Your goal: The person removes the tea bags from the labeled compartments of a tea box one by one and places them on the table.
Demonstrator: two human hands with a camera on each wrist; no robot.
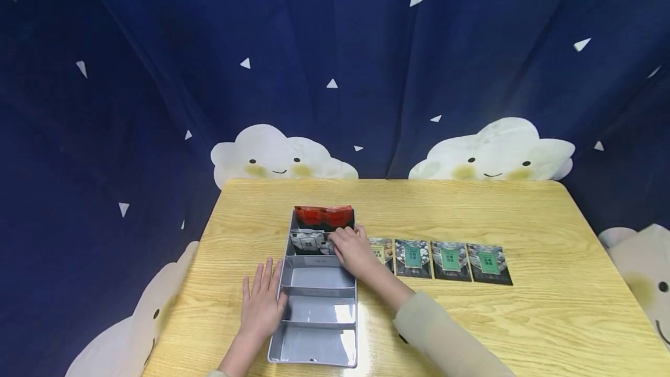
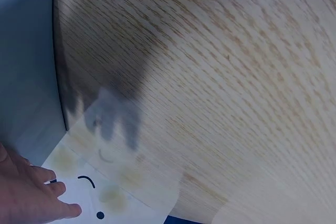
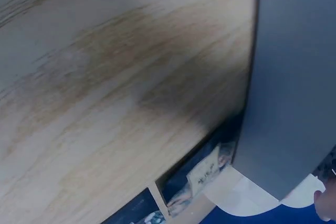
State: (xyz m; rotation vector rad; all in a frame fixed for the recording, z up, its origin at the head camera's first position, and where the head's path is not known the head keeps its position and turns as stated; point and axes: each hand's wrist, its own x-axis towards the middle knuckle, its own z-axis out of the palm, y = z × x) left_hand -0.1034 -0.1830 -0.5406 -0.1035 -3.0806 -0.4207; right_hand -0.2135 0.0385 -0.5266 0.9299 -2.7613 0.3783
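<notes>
A long grey divided box [image 1: 312, 344] lies lengthwise on the table. My right hand [image 1: 354, 251] reaches over its right wall into the second compartment from the back, fingers bent at the top of a black-and-white sachet [image 1: 327, 248], which they partly cover. Another black-and-white sachet [image 1: 307, 241] stands to its left. Red-and-black sachets [image 1: 324, 216] fill the rearmost compartment. Beside the box's left wall, my left hand [image 1: 262, 305] has its fingers straight and spread, thumb at the rim. The right wrist view shows mostly the box's outer wall [image 3: 294, 77], with a fingertip at the edge.
Right of the box, several flat sachets lie in a row: a yellow-labelled one [image 1: 381, 251] partly behind my right hand, a teal-labelled one [image 1: 413, 258], and green-labelled ones [image 1: 451, 260]. A dark blue curtain [image 1: 335, 28] with clouds hangs behind the wooden table [image 1: 565, 307].
</notes>
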